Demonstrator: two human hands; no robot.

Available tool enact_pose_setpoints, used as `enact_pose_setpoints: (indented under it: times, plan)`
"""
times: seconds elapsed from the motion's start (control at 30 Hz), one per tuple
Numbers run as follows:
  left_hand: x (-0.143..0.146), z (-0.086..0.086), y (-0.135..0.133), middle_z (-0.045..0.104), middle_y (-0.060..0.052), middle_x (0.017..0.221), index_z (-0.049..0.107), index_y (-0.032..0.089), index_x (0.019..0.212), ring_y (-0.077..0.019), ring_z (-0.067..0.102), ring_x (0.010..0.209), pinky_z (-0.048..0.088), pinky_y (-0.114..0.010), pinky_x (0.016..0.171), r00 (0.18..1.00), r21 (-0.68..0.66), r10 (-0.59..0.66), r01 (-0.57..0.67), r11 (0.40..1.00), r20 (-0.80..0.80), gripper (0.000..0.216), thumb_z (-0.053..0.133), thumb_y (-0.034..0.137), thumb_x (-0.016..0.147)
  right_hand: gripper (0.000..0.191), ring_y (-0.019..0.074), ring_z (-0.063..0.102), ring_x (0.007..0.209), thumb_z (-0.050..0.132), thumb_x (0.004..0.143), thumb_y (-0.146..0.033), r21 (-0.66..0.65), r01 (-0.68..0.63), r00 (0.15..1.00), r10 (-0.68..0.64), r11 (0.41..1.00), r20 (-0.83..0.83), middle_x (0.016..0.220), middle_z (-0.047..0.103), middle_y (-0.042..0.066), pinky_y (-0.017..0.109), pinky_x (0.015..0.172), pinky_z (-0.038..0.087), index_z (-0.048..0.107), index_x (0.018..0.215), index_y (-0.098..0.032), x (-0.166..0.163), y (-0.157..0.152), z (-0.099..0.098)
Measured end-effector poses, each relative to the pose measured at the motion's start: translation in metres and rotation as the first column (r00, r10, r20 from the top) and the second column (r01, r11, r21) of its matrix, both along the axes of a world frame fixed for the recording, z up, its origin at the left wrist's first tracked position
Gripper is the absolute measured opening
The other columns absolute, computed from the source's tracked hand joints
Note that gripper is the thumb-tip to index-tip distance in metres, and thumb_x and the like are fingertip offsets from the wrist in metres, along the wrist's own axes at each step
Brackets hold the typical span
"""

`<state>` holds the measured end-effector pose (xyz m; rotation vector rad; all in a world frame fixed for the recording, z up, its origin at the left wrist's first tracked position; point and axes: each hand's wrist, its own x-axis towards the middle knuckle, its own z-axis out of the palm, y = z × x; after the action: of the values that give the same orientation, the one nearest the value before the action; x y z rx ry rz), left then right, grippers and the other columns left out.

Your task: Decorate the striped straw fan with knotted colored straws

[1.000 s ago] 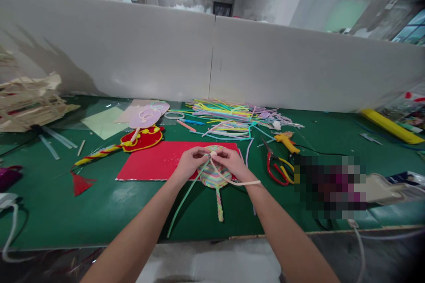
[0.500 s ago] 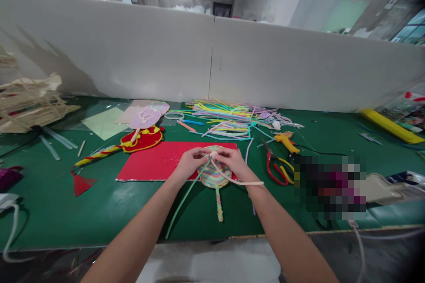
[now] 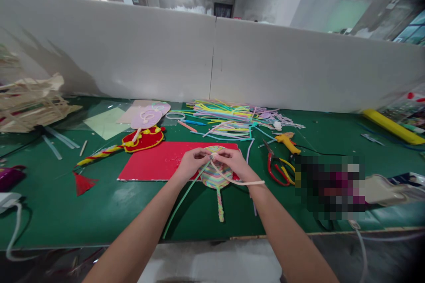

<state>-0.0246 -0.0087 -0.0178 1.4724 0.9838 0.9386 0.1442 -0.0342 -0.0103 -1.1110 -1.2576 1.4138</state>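
Note:
A round fan (image 3: 215, 180) of pastel striped pipe cleaners lies partly on a red board (image 3: 154, 161), its braided handle pointing toward me. Over its upper middle, my left hand (image 3: 193, 162) and my right hand (image 3: 233, 161) meet, fingertips pinched close together. Two pipe cleaners come out from between them: a light green pipe cleaner (image 3: 181, 204) trails toward the table's front edge, and a pale pink pipe cleaner (image 3: 239, 182) curves across to my right wrist. Both hands are closed on these strands; the exact point where they cross is hidden by my fingers.
Many coloured pipe cleaners (image 3: 222, 112) are heaped at the back. Red-and-yellow pliers (image 3: 278, 169) and a yellow glue gun (image 3: 287, 142) lie to the right. On the left are a red fan (image 3: 142, 140) with a tassel (image 3: 83, 183) and a wooden model (image 3: 33, 106).
My hands stay pinched at the same spot on the fan, with only slight finger movement. The free end of the green pipe cleaner has swung a little left.

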Motion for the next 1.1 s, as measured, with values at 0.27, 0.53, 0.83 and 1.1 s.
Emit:
enact_pose_setpoints:
  times: [0.27, 0.53, 0.83, 1.1]
  plan:
    - [0.004, -0.002, -0.002, 0.063, -0.004, 0.075, 0.058, 0.013, 0.082, -0.0142, 0.060, 0.070, 0.046, -0.025, 0.065, 1.000, 0.052, 0.012, -0.012, 0.999, 0.010, 0.025, 0.063, 0.030, 0.065, 0.027, 0.0105, 0.057, 0.056, 0.067, 0.064, -0.038, -0.027, 0.037, 0.999, -0.038, 0.999, -0.020, 0.071, 0.064, 0.002, 0.022, 0.052, 0.047, 0.065, 0.079, -0.016, -0.002, 0.000, -0.004]
    - [0.004, -0.002, 0.000, 0.064, -0.007, 0.087, 0.059, 0.014, 0.087, -0.0166, 0.059, 0.080, 0.047, -0.029, 0.072, 0.993, 0.119, 0.103, -0.096, 0.988, -0.053, 0.023, 0.055, 0.032, 0.073, 0.024, 0.0146, 0.058, 0.060, 0.065, 0.064, -0.040, 0.041, 0.172, 0.985, -0.171, 0.984, -0.019, 0.069, 0.063, 0.002, 0.023, 0.047, 0.045, 0.064, 0.073, -0.018, -0.007, 0.002, -0.004]
    - [0.010, 0.006, -0.008, 0.056, -0.003, 0.083, 0.057, 0.017, 0.079, -0.0143, 0.052, 0.081, 0.041, -0.027, 0.076, 0.959, 0.491, 0.207, -0.088, 0.867, -0.195, 0.014, 0.045, 0.025, 0.080, 0.021, 0.0164, 0.058, 0.066, 0.062, 0.068, -0.039, 0.159, 0.199, 0.979, -0.191, 0.967, -0.067, 0.069, 0.062, 0.002, 0.025, 0.050, 0.049, 0.063, 0.075, -0.019, -0.010, 0.001, -0.004]
    - [0.012, 0.009, -0.010, 0.051, 0.002, 0.065, 0.047, 0.016, 0.066, -0.0112, 0.049, 0.064, 0.040, -0.023, 0.062, 1.000, 0.086, -0.017, 0.017, 0.996, -0.004, 0.021, 0.045, 0.033, 0.079, 0.022, 0.0142, 0.056, 0.061, 0.062, 0.068, -0.039, 0.181, 0.081, 0.996, -0.085, 0.980, 0.015, 0.068, 0.062, 0.002, 0.025, 0.052, 0.047, 0.063, 0.071, -0.017, -0.004, -0.003, 0.004]
